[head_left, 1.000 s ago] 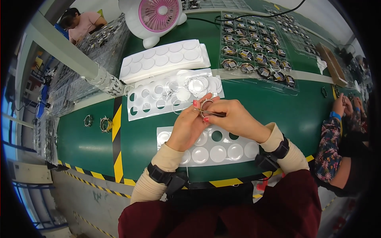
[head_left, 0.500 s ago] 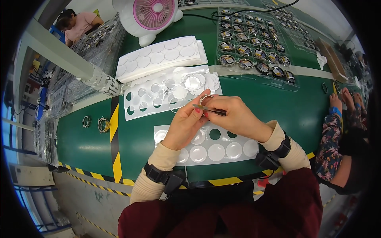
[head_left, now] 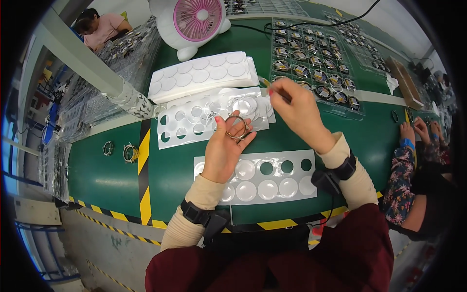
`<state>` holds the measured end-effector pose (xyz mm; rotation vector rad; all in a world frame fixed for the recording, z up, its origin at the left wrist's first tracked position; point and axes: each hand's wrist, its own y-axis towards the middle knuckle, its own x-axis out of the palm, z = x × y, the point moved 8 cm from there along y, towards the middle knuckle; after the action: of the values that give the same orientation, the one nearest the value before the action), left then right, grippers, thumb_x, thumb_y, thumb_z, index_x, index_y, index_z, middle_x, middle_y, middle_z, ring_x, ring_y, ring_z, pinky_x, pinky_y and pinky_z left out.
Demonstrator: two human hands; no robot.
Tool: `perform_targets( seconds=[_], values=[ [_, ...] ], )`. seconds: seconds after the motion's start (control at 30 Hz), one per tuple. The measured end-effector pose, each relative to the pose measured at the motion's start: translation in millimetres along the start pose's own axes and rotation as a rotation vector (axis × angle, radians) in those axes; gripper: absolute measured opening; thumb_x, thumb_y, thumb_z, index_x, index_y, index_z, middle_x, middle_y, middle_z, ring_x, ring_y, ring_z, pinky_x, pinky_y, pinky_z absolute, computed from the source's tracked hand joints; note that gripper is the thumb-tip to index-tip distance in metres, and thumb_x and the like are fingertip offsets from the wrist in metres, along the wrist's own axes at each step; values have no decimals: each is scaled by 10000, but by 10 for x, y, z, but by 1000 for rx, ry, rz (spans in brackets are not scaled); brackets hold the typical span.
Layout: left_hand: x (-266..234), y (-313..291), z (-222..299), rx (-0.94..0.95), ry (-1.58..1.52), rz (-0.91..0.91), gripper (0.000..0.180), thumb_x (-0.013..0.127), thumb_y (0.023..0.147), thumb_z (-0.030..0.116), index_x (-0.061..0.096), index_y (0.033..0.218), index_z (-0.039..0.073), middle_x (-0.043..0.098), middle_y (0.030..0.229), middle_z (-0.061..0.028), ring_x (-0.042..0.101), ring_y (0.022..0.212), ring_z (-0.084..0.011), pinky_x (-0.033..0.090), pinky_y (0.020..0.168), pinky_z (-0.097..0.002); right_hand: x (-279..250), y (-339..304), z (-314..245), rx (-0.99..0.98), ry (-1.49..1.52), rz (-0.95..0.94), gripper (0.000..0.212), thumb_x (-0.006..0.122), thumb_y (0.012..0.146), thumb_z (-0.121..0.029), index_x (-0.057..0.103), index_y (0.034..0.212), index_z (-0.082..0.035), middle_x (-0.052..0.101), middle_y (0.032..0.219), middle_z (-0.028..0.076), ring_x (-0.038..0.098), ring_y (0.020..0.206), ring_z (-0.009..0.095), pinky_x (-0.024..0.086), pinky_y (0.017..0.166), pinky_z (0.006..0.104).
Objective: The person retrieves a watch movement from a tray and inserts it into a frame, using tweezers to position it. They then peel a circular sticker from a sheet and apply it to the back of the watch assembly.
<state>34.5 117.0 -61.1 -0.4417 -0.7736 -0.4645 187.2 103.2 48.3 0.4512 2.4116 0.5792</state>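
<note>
My left hand (head_left: 224, 148) is turned palm up, its thumb and fingers spread around a thin round metal ring (head_left: 237, 137) lying across the fingers. My right hand (head_left: 300, 111) is raised to the right, closed on tweezers (head_left: 264, 82) whose tips point left; most of them is hidden by the fingers. Beneath my left hand, a translucent sheet of round white stickers (head_left: 267, 190) lies near the table edge, with several cut-out holes in its upper row. Beyond the hand, another holed sheet (head_left: 170, 141) carries loose white discs (head_left: 244, 104).
A stack of white sticker sheets (head_left: 202, 73) lies behind, near a white and pink fan (head_left: 198, 19). Clear trays of round metal parts (head_left: 318, 75) fill the back right. Two metal rings (head_left: 130, 153) sit at left. Another person's hands (head_left: 422, 130) are at far right.
My hands have parted. The right hand, with the tweezers, has moved up and right away from the ring; the left has opened out flatter with the ring on its fingers.
</note>
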Motion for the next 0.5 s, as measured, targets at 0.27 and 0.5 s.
perform_targets(
  seconds=[0.27,0.5],
  values=[
    [148,-33,-143,-104,24,-65,587,340,908,477,340,1277,20,516,1087,-143,466,1049,-234,348,965,-395,865,377,58,-219,-395,-315,180,621,735,-241,624,778,-66,608,653,109,592,622,308,461,571,392],
    [111,-55,-145,-111,21,-75,576,335,912,471,356,1271,21,534,1059,-133,495,1001,-228,366,944,-397,684,517,-54,-230,-319,-371,128,608,722,-200,668,807,-126,625,675,102,608,643,287,476,576,383]
  ],
)
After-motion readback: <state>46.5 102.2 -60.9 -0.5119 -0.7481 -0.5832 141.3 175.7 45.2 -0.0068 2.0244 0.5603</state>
